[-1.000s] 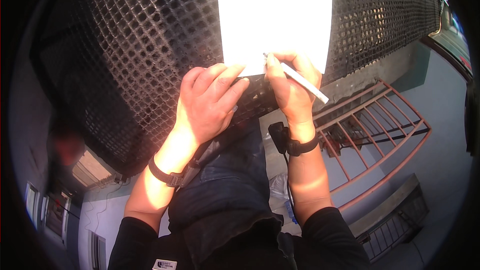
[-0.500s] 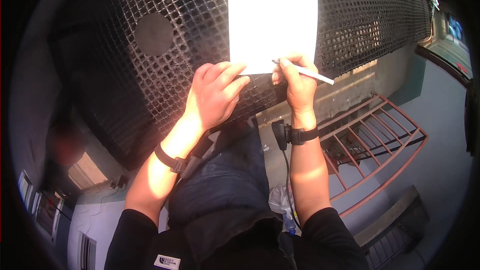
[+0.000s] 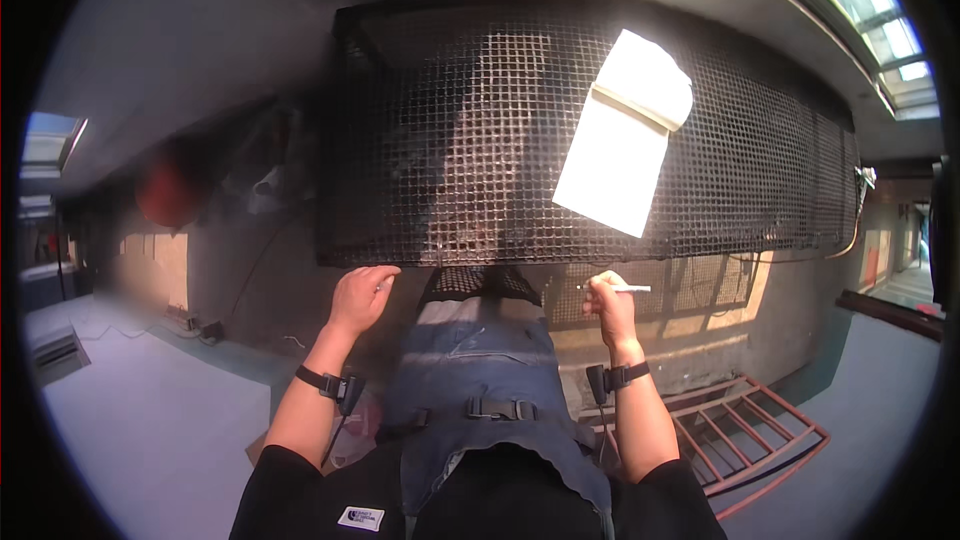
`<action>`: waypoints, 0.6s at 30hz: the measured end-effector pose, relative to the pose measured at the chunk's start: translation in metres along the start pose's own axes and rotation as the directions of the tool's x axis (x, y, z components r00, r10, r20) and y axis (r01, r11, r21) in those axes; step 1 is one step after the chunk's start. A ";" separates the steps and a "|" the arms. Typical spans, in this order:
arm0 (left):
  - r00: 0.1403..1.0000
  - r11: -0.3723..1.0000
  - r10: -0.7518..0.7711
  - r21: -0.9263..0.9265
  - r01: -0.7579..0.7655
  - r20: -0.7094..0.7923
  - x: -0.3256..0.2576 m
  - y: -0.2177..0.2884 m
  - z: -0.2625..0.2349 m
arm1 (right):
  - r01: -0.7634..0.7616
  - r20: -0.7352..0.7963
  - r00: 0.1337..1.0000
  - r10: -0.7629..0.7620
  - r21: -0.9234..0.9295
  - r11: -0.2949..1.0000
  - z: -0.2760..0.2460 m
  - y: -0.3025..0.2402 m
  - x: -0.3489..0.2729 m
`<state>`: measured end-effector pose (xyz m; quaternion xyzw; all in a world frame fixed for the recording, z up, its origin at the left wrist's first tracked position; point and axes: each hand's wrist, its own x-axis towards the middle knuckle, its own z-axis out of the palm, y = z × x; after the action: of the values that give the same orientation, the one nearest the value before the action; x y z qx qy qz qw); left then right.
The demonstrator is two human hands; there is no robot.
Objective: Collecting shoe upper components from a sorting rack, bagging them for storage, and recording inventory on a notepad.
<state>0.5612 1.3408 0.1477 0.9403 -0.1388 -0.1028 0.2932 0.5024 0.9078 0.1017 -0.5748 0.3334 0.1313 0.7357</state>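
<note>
A notepad (image 3: 612,162) with glaring white pages lies tilted on a black mesh-topped table (image 3: 400,170), its upper leaves folded back at the far end. My right hand (image 3: 612,306) is closed round a white pen (image 3: 632,288), off the near edge of the table and apart from the notepad. My left hand (image 3: 360,298) is by the table's near edge, left of my legs. Its fingers are bent and held together, with nothing visible in them. Whether it touches the edge I cannot tell.
A reddish metal rack (image 3: 740,430) stands on the right below the table. A cable (image 3: 845,245) hangs at the table's right end. Behind the left end is a blurred red round thing (image 3: 168,192). Black straps with small devices are on both my wrists.
Both hands have drawn back from the notepad toward my body, the pen still in my right hand. My left hand has left the page's lower edge. The view has shifted, showing more table.
</note>
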 end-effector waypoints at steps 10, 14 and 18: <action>0.102 0.003 -0.980 -0.502 0.865 0.169 -0.398 -0.154 0.120 | -0.127 0.092 0.915 0.392 -0.859 0.496 -0.049 0.112 -0.049; 0.032 -0.181 -0.962 -0.724 0.666 0.270 -0.435 -0.144 0.149 | 0.242 0.317 0.937 0.149 -0.893 0.379 -0.005 0.087 -0.018; 0.180 -0.024 -0.967 -0.767 0.641 0.181 -0.477 -0.186 0.167 | 0.711 0.712 0.702 -0.011 -0.699 0.079 0.183 0.096 -0.017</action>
<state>0.1042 1.5534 -0.0421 0.6189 0.5775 -0.0991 0.5231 0.4965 1.1109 0.0617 -0.9015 -0.2144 0.2626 0.2690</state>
